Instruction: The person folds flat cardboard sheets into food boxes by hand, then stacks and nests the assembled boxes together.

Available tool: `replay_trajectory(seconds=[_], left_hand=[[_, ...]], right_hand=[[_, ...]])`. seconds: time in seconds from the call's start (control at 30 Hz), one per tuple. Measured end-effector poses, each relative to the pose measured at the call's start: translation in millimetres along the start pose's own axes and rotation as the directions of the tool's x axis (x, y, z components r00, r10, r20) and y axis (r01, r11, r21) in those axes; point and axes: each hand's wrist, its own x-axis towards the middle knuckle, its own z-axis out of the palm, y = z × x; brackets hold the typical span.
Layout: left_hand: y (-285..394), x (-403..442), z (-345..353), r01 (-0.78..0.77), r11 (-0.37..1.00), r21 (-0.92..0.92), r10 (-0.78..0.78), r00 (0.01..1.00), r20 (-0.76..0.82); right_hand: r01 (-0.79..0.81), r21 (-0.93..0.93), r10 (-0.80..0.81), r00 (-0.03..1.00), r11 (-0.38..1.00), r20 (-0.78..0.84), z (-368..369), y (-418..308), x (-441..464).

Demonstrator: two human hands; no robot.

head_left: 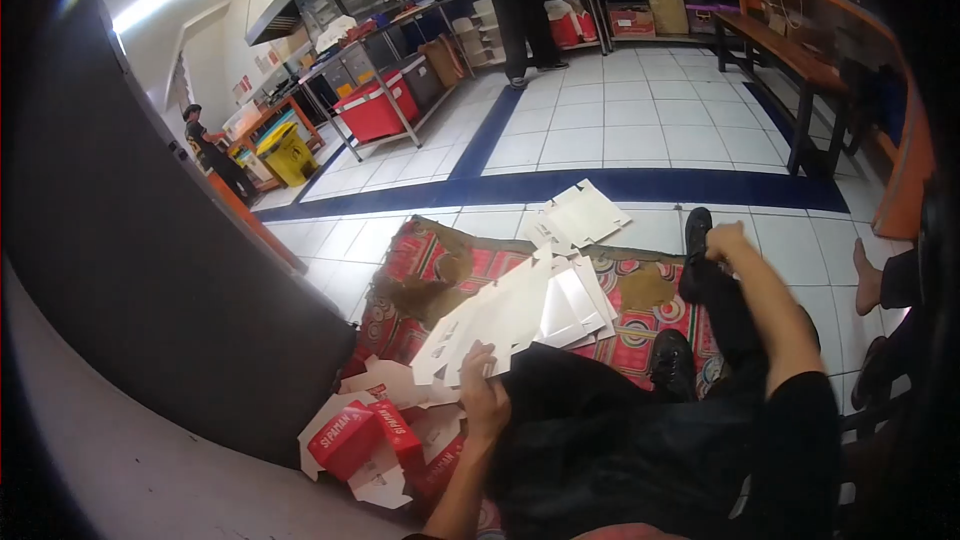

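Note:
My left hand (484, 392) grips the lower edge of a flat white cardboard box blank (490, 318), which is held tilted above the mat. More flat box blanks (574, 306) lie in a loose stack beyond it, and another white blank (582, 215) rests at the mat's far edge. Beside my left forearm are red folded boxes (340, 437) with white lettering, among open white flaps. My right hand (728, 240) is closed by my black shoe (697, 240); whatever its fingers hold, if anything, is hidden.
A worn red patterned mat (470, 265) covers the tiles under my legs. A dark panel (190, 200) stands close on the left. At right are a wooden bench (790, 60) and another person's bare foot (866, 278). Two people stand farther back near counters.

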Motion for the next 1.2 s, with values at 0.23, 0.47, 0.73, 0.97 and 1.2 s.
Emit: replay_trajectory(seconds=[0.23,0.47,0.73,0.97,1.2], left_hand=[[1,2,-2,0.025,0.998,-0.053,-0.028,0.999,-0.041],[-15,-1,-6,0.089,0.988,-0.123,-0.098,0.993,-0.073],[-10,3,-6,0.059,0.997,-0.053,-0.064,0.994,-0.087],[-5,1,-8,0.087,0.993,-0.078,-0.093,0.992,-0.085],[-10,2,-8,0.067,0.997,-0.039,-0.071,0.992,-0.103]], right_hand=[[0.596,0.354,-0.561,0.801,0.720,-0.207,-67,22,-125],[0.110,0.990,-0.642,0.766,0.085,-0.030,-47,-15,-180],[0.186,0.954,-0.653,0.757,0.237,0.014,-44,-2,-178],[0.212,0.965,-0.635,0.770,0.157,-0.066,-32,2,-175],[0.212,0.963,-0.562,0.823,0.168,-0.083,-30,5,-161]])
